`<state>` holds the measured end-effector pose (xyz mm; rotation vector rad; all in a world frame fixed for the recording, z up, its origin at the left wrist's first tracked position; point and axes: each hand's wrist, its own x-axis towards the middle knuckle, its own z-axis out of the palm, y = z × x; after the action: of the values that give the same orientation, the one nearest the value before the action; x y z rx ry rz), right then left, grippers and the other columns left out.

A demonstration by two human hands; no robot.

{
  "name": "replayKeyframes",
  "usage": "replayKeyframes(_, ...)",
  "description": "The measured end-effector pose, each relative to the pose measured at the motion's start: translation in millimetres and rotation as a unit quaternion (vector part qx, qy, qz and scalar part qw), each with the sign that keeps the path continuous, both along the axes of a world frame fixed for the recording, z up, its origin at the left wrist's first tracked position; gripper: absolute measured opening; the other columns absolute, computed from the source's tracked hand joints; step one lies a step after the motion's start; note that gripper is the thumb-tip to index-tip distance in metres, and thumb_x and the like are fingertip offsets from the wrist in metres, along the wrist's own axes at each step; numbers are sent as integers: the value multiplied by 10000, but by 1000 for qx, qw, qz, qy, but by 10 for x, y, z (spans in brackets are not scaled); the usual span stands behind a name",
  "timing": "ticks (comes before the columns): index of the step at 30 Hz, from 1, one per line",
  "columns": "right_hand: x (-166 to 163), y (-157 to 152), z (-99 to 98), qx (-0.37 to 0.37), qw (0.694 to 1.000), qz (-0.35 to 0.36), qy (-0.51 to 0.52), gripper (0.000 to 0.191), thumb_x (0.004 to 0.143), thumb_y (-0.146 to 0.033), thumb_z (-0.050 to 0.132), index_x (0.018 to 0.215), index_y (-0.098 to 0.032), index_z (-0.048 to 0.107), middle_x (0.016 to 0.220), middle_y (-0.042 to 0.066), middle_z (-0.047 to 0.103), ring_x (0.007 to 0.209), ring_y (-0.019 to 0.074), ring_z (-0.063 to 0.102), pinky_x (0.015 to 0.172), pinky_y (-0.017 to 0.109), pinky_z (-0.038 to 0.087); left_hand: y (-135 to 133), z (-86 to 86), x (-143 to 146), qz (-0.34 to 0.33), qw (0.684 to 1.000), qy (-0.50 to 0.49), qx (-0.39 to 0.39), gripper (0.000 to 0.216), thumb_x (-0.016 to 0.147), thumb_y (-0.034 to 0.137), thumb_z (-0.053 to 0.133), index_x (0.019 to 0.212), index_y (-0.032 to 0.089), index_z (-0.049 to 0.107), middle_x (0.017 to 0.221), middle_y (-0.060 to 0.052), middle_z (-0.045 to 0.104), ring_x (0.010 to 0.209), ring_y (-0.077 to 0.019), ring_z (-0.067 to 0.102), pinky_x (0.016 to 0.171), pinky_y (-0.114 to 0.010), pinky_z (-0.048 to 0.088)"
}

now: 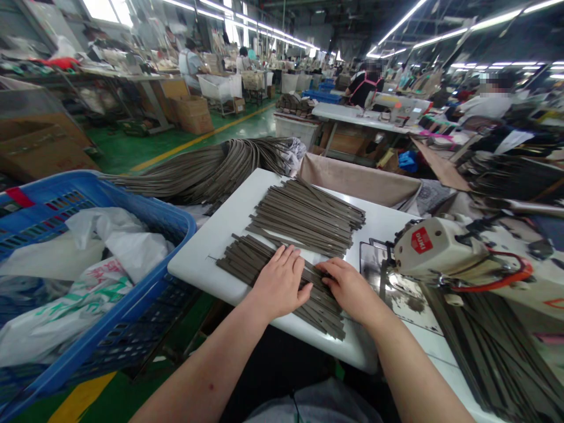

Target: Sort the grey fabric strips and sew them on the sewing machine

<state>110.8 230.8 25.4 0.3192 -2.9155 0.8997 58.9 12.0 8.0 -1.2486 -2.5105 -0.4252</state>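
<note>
Flat grey-brown strips lie in two piles on the white sewing table. Across the near pile (247, 258) rests my left hand (282, 279), palm down and fingers stretched out. My right hand (346, 285) is at the right part of that same pile, its fingers and thumb closed on strips near the upper edge. The exact number between the fingertips cannot be made out. Just beyond both hands is the far pile (304, 214), its strips roughly parallel. To the right of my right hand stands a sewing machine (440, 252) with a metal plate (396, 288).
A blue plastic basket (176, 247) with plastic bags stands left of the white table (211, 264). Behind it hangs a thick bundle of long strips (211, 167). More strips (493, 346) lie under the machine arm. Several people work at other tables farther off.
</note>
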Motion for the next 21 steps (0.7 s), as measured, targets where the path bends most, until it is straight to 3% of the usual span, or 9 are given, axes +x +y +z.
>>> replayKeyframes(2, -30, 29, 36, -14, 999, 35, -18, 288, 917, -69, 548, 1024, -236, 757, 994, 56, 717, 964, 213, 687, 923, 354, 559, 0, -6, 17, 3, 1000, 4, 10, 575, 979, 403, 578, 1413, 36, 493, 1368, -224, 619, 1331, -350, 556, 1226, -517, 372)
replayKeyframes(4, -84, 48, 52, 1, 1000, 25, 5, 233, 952, -120, 554, 979, -223, 762, 969, 66, 714, 955, 227, 682, 920, 372, 563, -5, 14, 40, 5, 1000, 8, 17, 485, 986, 371, 569, 1366, 71, 533, 1246, -182, 657, 1196, -324, 606, 1194, -511, 401)
replayKeyframes(8, -199, 43, 12, 93, 988, -63, 105, 288, 945, -169, 604, 1210, -153, 715, 1175, 158, 694, 1126, 323, 629, 1041, 500, 527, -25, 74, 79, 21, 1000, 5, 6, 173, 979, 336, 576, 976, 169, 619, 971, -108, 629, 993, -297, 601, 1024, -485, 501)
replayKeyframes(12, -219, 12, -52, 160, 979, -58, 112, 391, 948, -174, 589, 1333, -130, 646, 1220, 188, 667, 1124, 347, 610, 1040, 535, 530, -40, 91, 93, 30, 999, 11, -8, 175, 977, 347, 573, 914, 188, 607, 933, -92, 602, 938, -294, 580, 855, -475, 516)
replayKeyframes(18, -141, -2, -61, 122, 988, -43, 79, 227, 941, -165, 614, 1152, -195, 689, 1118, 119, 691, 1064, 304, 627, 998, 480, 544, -34, 95, 105, 34, 999, 12, -7, 130, 959, 302, 578, 908, 185, 603, 924, -84, 596, 925, -284, 577, 838, -465, 502)
replayKeyframes(21, -113, -9, -65, 104, 990, -48, 77, 277, 958, -157, 583, 1213, -194, 684, 1133, 116, 698, 1070, 290, 637, 1000, 466, 546, -43, 82, 119, 33, 999, 8, -4, 72, 939, 243, 571, 894, 190, 592, 911, -81, 599, 916, -275, 582, 850, -455, 505)
